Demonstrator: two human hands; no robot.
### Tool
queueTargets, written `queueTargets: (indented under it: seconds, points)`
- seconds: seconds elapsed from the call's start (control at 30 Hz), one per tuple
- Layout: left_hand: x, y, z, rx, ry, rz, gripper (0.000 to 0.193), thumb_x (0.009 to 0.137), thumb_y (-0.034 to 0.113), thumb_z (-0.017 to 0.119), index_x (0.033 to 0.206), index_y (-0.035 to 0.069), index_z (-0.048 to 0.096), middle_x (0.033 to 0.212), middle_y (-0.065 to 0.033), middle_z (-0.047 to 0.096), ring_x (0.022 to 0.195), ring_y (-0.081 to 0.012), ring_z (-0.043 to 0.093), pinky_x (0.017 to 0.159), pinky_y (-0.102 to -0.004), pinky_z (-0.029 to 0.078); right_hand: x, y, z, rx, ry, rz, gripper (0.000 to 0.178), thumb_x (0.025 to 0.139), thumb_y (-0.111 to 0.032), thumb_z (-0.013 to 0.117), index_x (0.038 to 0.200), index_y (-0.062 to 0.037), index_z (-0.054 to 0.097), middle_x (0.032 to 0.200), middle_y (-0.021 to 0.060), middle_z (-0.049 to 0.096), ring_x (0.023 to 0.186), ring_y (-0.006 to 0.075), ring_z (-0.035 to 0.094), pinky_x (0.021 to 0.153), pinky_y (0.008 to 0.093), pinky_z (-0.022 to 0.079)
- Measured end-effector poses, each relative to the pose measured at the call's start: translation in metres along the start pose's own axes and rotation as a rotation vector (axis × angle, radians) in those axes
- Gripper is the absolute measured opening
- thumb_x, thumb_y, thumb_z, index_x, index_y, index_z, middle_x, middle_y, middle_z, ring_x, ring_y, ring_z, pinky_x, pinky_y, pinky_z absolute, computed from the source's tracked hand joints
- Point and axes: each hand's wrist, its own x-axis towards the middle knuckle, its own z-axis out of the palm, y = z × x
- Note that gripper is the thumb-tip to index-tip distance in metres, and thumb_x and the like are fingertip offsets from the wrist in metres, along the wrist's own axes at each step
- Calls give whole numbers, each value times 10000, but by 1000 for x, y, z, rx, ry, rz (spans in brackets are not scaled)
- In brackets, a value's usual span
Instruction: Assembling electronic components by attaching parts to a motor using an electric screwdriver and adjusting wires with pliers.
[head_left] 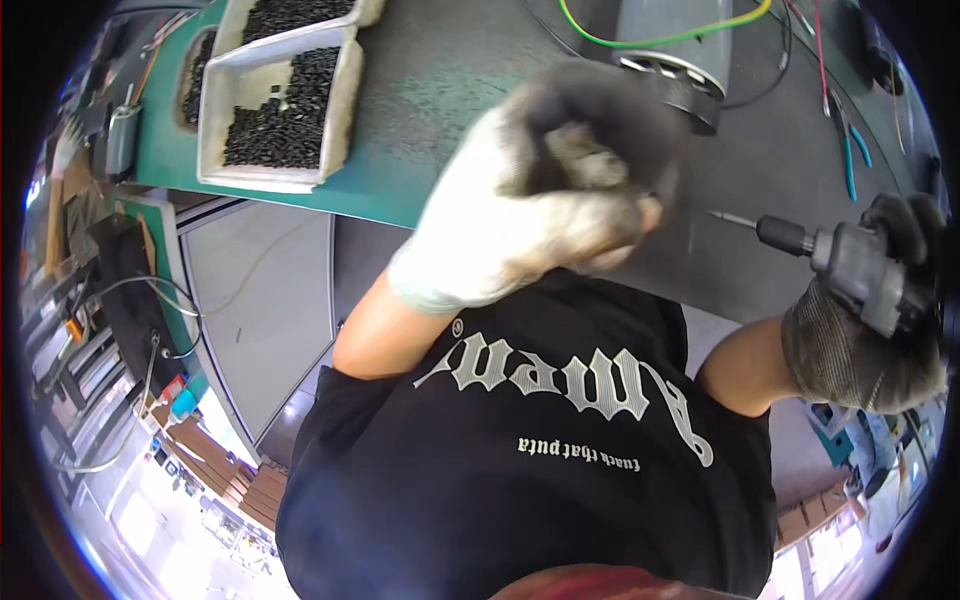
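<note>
My left hand (510,200), in a white glove with dark fingers, is raised over the front edge of the bench. Its fingers are curled and the fingertips come together; motion blur hides whatever may be between them. At the right, my right hand (850,345) in a dark grey knitted glove grips a power screwdriver (855,262). The tool's thin bit points left, toward my left hand but apart from it. Just beyond my left hand lies a grey cylindrical housing (680,35) with a black ribbed end, a green-yellow wire (660,42) passing over it.
Pliers (849,165) with blue handles lie on the dark bench mat at the right. On the left, a white tray (337,130) holds many small black parts, with a second tray behind it. A grey cabinet panel (260,290) stands below the bench edge.
</note>
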Motion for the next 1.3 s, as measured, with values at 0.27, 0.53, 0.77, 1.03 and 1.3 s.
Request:
queueTargets:
  seconds: [0.27,0.53,0.77,1.03,1.3]
  points:
    - [13,-51,-4,-323,-136,-190,269,915,223,641,1101,40,574,836,-64,616,445,-39,336,521,-228,380,0,9,25,-86,-69,-63,283,852,-97,584,1106,18,538,1054,115,546,946,198,465,770,356,427]
    - [12,-49,4,-163,-22,-191,234,921,208,637,1061,29,584,767,-63,602,432,-31,330,515,-205,374,10,16,33,-65,-211,-59,229,863,-109,615,1085,-58,586,1046,48,598,969,173,516,778,364,455]
    - [6,-55,-2,-272,-94,-391,295,964,326,563,999,33,553,684,-11,523,413,-27,293,494,-205,344,19,29,40,-51,-295,-45,198,871,-119,639,1068,-116,622,1041,-1,638,986,154,554,784,371,476]
    - [22,-69,-21,-489,-41,-408,305,981,310,523,972,7,553,812,-20,595,624,-78,557,568,-230,444,25,64,52,-270,-356,-201,206,871,-95,632,1074,-71,612,1035,45,640,959,174,576,778,368,495]
    - [27,-61,-6,-27,147,-410,262,975,216,507,906,-26,578,677,-48,599,567,-85,537,553,-244,445,24,81,52,-527,-427,-361,216,870,-72,625,1080,-27,603,1029,91,643,932,194,598,773,365,514]
